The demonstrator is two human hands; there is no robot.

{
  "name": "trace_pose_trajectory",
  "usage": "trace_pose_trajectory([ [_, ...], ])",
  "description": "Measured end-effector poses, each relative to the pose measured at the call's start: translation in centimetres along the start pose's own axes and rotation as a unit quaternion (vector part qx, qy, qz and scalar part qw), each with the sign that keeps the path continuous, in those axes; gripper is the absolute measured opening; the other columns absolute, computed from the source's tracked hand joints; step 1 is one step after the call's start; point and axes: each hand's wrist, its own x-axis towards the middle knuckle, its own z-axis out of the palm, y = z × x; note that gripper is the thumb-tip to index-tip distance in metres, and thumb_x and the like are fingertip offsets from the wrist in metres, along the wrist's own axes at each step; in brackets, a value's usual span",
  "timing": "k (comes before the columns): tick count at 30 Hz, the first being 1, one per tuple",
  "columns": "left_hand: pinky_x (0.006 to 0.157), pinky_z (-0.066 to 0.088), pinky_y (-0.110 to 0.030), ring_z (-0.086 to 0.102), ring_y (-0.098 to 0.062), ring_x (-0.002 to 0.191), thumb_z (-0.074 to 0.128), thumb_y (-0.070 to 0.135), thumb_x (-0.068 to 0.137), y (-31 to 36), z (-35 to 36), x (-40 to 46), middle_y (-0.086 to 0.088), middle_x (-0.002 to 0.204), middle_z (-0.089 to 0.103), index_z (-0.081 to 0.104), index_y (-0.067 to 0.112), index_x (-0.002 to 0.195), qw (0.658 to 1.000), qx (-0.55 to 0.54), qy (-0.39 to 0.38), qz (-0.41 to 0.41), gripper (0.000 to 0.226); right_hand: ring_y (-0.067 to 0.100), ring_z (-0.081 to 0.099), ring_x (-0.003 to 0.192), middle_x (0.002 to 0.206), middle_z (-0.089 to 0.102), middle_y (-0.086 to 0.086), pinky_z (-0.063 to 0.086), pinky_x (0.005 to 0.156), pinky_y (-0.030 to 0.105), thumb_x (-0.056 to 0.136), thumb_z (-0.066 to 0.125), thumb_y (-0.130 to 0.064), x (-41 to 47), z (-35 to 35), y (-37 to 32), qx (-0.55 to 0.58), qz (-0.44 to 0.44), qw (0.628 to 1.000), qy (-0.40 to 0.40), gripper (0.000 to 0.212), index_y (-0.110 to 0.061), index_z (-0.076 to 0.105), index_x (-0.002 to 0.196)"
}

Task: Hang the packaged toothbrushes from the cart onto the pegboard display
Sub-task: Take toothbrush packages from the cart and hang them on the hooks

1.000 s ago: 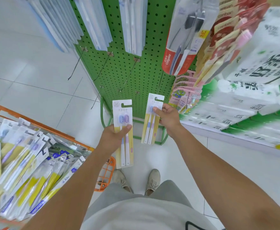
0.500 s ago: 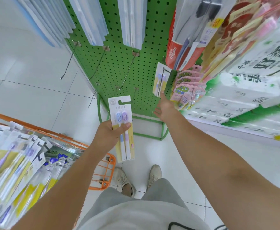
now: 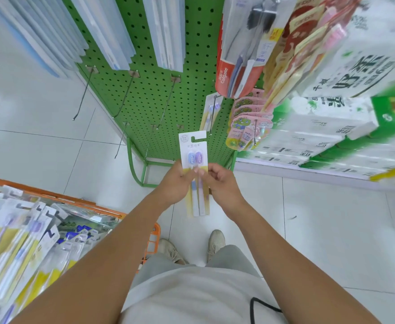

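Note:
A white and yellow toothbrush pack (image 3: pixel 194 150) with a blue and a purple brush stands upright in front of the green pegboard (image 3: pixel 149 94). My left hand (image 3: pixel 176 183) grips its left side. My right hand (image 3: pixel 218 182) pinches its right edge with thumb and fingers. One matching pack (image 3: pixel 210 112) hangs on a peg low on the board, above and to the right of the held one. The orange cart (image 3: pixel 51 197) at lower left holds several more packs (image 3: pixel 23 249).
Several bare metal pegs (image 3: pixel 84 94) stick out of the pegboard's lower rows. Other packaged brushes hang above, and pink children's packs (image 3: pixel 248 127) to the right. Boxes of tissue (image 3: pixel 332 136) are stacked at right. My feet stand on white tiled floor.
My right hand let go of the pack now hanging on the peg and came back down to the second pack. My left hand carried that pack rightward and up toward the board.

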Motion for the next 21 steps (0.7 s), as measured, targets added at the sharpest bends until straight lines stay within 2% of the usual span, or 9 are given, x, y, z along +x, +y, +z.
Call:
trace_pose_trajectory([
  [2, 0.092, 0.053, -0.039, 0.064, -0.018, 0.104, 0.055, 0.028, 0.102, -0.2, 0.5, 0.3, 0.001, 0.11, 0.066, 0.053, 0.025, 0.115, 1.0, -0.003, 0.018, -0.019, 0.013, 0.025, 0.046, 0.067, 0.075, 0.059, 0.019, 0.039, 0.055, 0.033, 0.098, 0.062, -0.026, 0.6, -0.3, 0.8, 0.0, 0.016, 0.999, 0.051, 0.021, -0.007, 0.069, 0.092],
  [5, 0.077, 0.05, -0.031, 0.058, -0.017, 0.09, 0.053, 0.029, 0.103, -0.3, 0.2, 0.0, 0.004, 0.098, 0.057, 0.049, 0.019, 0.116, 0.996, 0.012, 0.07, -0.059, 0.018, 0.022, 0.043, 0.069, 0.076, 0.057, 0.012, 0.034, 0.053, 0.029, 0.102, 0.057, -0.019, 1.8, -0.7, 1.6, -0.009, 0.031, 0.995, 0.097, 0.022, -0.002, 0.066, 0.092],
  [10, 0.09, 0.053, -0.044, 0.062, -0.023, 0.098, 0.053, 0.027, 0.102, -1.4, -1.3, -1.5, -0.013, 0.112, 0.063, 0.056, 0.019, 0.113, 0.991, -0.014, 0.091, -0.1, 0.014, 0.016, 0.041, 0.066, 0.074, 0.054, 0.007, 0.032, 0.053, 0.026, 0.101, 0.055, -0.019, 4.0, -1.3, 2.4, -0.019, 0.067, 0.985, 0.156, 0.023, -0.001, 0.066, 0.092],
  [12, 0.082, 0.053, -0.039, 0.061, -0.02, 0.095, 0.051, 0.022, 0.103, -2.0, -1.7, -1.9, -0.012, 0.108, 0.066, 0.057, 0.021, 0.105, 0.988, -0.032, 0.102, -0.112, 0.006, 0.014, 0.044, 0.068, 0.077, 0.059, 0.005, 0.036, 0.056, 0.025, 0.101, 0.055, -0.02, 4.6, -1.4, 2.8, -0.021, 0.075, 0.984, 0.161, 0.022, -0.003, 0.069, 0.095],
  [14, 0.073, 0.05, -0.031, 0.06, -0.018, 0.091, 0.05, 0.017, 0.103, -2.4, -2.0, -2.4, -0.007, 0.1, 0.066, 0.055, 0.025, 0.098, 0.986, -0.046, 0.111, -0.114, 0.011, 0.012, 0.045, 0.064, 0.075, 0.06, 0.002, 0.037, 0.055, 0.022, 0.102, 0.055, -0.019, 5.2, -1.5, 2.9, -0.025, 0.072, 0.984, 0.159, 0.022, -0.003, 0.07, 0.095],
  [17, 0.074, 0.051, -0.029, 0.061, -0.015, 0.089, 0.049, 0.017, 0.104, -2.9, -2.4, -3.3, -0.003, 0.098, 0.067, 0.057, 0.021, 0.102, 0.984, -0.052, 0.12, -0.124, 0.009, 0.01, 0.044, 0.059, 0.071, 0.059, 0.0, 0.036, 0.051, 0.022, 0.102, 0.055, -0.019, 6.2, -1.5, 2.6, -0.016, 0.06, 0.984, 0.166, 0.021, -0.009, 0.07, 0.091],
  [21, 0.079, 0.052, -0.033, 0.062, -0.016, 0.09, 0.05, 0.02, 0.104, -3.8, -2.6, -4.0, -0.002, 0.098, 0.069, 0.059, 0.019, 0.106, 0.977, -0.063, 0.145, -0.141, 0.009, 0.006, 0.048, 0.056, 0.068, 0.061, -0.008, 0.042, 0.054, 0.022, 0.102, 0.056, -0.019, 7.4, -1.6, 2.6, 0.0, 0.067, 0.977, 0.201, 0.017, -0.016, 0.07, 0.093],
])
